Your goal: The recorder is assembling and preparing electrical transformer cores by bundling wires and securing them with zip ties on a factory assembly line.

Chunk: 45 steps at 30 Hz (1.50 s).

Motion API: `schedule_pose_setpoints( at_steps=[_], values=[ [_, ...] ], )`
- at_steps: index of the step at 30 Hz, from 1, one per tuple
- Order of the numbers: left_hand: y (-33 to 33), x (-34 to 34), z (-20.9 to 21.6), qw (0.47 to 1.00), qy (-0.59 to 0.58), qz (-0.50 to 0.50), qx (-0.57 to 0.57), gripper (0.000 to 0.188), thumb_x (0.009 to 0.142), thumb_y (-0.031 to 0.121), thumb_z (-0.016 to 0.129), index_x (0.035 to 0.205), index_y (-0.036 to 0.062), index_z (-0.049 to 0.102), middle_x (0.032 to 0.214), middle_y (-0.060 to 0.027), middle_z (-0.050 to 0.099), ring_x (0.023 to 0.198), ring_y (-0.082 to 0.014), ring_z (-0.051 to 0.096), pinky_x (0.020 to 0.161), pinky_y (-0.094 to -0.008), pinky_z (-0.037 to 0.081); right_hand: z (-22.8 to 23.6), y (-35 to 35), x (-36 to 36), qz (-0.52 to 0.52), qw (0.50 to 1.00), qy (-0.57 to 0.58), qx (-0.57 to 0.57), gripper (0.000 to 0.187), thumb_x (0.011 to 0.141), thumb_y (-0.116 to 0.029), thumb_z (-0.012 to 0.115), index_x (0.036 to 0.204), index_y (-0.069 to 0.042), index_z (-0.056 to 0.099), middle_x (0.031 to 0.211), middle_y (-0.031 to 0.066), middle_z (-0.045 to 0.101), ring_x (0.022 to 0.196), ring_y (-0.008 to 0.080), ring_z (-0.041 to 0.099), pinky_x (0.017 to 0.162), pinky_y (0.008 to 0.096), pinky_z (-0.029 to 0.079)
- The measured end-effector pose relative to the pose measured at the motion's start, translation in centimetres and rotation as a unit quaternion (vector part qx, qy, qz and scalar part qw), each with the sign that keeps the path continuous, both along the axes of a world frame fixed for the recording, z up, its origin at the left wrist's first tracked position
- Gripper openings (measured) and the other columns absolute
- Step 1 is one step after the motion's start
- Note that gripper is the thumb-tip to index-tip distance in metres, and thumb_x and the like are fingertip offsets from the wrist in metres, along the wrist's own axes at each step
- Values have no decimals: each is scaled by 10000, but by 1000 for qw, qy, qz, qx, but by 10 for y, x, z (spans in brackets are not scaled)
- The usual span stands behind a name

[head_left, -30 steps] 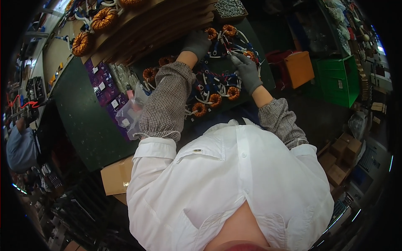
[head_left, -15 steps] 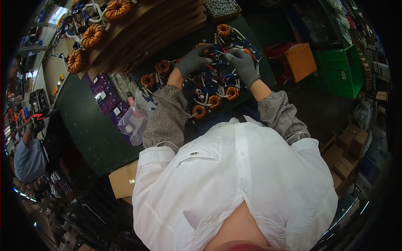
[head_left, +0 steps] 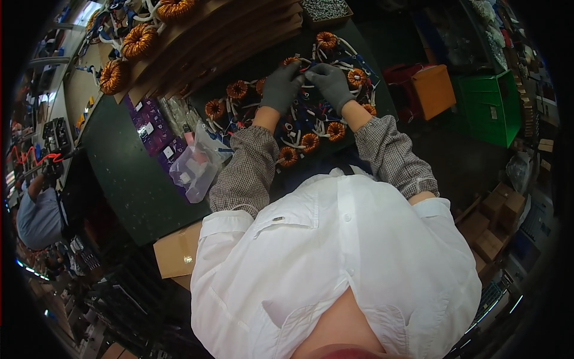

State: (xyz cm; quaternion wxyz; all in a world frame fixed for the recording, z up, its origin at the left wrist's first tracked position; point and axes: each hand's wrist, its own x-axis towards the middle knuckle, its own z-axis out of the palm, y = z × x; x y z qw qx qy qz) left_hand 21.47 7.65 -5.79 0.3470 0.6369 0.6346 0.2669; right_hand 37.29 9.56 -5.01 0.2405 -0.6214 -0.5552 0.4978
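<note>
My left hand (head_left: 280, 88), in a grey glove, is closed in a pinch over a cluster of copper-wound ring coils with sleeved leads. My right hand (head_left: 332, 87), gloved alike, pinches close beside it, the fingertips of both nearly meeting. A thin wire lead (head_left: 305, 70) shows between the fingertips; its ends are hidden. One coil (head_left: 290, 61) lies just beyond my left fingers, and another coil (head_left: 357, 78) is right of my right hand. Along the near side sit more coils (head_left: 310, 142), their white, blue and red leads tangled towards the middle.
Stacked brown boards (head_left: 239, 36) at the far left carry more coils (head_left: 140, 42). A box of small metal parts (head_left: 326, 11) stands at the back. Left lie purple printed packaging (head_left: 149, 128) and a clear plastic bag (head_left: 197, 170). Right are an orange panel (head_left: 434, 91) and green bin (head_left: 491, 110).
My hands have come closer together, the right one moving left and the left one moving right. Their fingertips now nearly meet over the leads. The whole view has shifted slightly.
</note>
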Motion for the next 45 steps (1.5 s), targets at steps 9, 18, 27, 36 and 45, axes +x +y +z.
schedule_pose_setpoints(
  at_steps=[9, 18, 27, 36, 45],
  values=[
    [-1, 0, -6, 996, -77, 47, 23, 427, 801, 251, 639, 1195, 97, 582, 1096, -175, 613, 978, -308, 610, 848, -357, 476, 13, 5, 6, -15, 999, -23, 17, 284, 796, -272, 658, 931, -23, 681, 823, 103, 680, 772, 184, 645, 715, 293, 488],
    [-5, -2, -10, 989, -126, 71, 23, 423, 802, 249, 644, 1194, 100, 588, 1086, -170, 624, 980, -290, 617, 843, -350, 479, 17, 8, 2, 8, 997, -75, 29, 268, 794, -250, 663, 932, -21, 684, 841, 111, 680, 794, 176, 642, 727, 289, 485],
    [0, -3, -3, 992, -102, 67, 13, 433, 789, 251, 658, 1186, 89, 597, 1129, -157, 617, 1025, -269, 607, 879, -334, 468, 11, 10, -1, -7, 999, 50, 20, 236, 780, -219, 675, 900, -16, 684, 805, 56, 661, 757, 133, 603, 699, 271, 469],
    [0, 0, -10, 994, -96, 56, 14, 415, 776, 224, 680, 1165, 93, 616, 1109, -135, 628, 1022, -235, 609, 865, -325, 473, -5, 12, -3, 13, 997, 75, 21, 246, 785, -218, 679, 908, -6, 681, 821, 70, 671, 770, 131, 614, 717, 271, 476],
    [1, 3, -4, 995, -10, 77, 62, 409, 757, 241, 664, 1142, 111, 620, 1103, -156, 592, 996, -305, 592, 854, -368, 475, 5, 11, -2, -24, 1000, -5, 9, 261, 789, -223, 686, 968, -32, 684, 894, 111, 685, 815, 190, 646, 752, 296, 488]
  ],
)
